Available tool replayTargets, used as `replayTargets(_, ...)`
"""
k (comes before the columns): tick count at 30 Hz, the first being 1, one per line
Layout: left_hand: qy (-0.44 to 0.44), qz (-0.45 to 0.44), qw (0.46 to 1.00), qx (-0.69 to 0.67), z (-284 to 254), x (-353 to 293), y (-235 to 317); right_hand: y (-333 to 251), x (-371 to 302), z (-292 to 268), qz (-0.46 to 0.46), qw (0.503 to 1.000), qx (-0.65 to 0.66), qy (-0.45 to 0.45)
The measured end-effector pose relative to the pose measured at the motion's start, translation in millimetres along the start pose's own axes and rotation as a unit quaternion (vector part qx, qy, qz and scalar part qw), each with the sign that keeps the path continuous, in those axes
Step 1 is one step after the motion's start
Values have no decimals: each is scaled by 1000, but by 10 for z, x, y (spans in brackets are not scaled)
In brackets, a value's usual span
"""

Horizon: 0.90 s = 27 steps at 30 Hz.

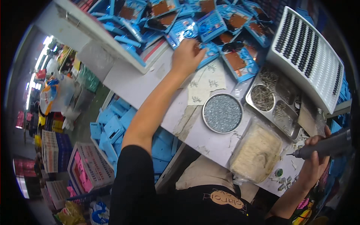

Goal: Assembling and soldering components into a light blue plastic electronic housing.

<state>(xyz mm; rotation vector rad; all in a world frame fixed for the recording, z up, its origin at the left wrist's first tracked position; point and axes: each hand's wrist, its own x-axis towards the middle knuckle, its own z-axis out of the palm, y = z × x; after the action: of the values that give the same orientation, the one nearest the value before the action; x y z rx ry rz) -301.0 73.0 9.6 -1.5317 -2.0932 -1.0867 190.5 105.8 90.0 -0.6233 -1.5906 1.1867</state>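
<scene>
Currently: left hand (186, 56) is reaching far across the table (127, 84), fingers curling onto a blue plastic part (207, 51) in the pile; light, stiff, best pinched by its edge. Right hand (314, 162) is clasping a grey electric screwdriver (325, 145), near right.

Bright, even overhead light, glare from lamps at far left, strong fisheye bending and dark rim.
</scene>
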Motion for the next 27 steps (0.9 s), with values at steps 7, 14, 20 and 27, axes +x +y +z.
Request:
replayTargets(7, -82, -61, 972, 210, 1318, 1450, 228, -87, -229, -170, -46, 993, -78, 81)
replayTargets(14, 34, -201, 979, 29, -165, 1688, -173, -44, -776, -304, -97, 986, -131, -46)
replayTargets(20, -48, -264, 784, -559, -519, -109, 1312, 510, -450, 456, 285, 919, 234, -138)
replayTargets(27, -242, -414, 622, -620, -579, -1742, 2379, 787, -538, 350, 316, 908, 269, -63)
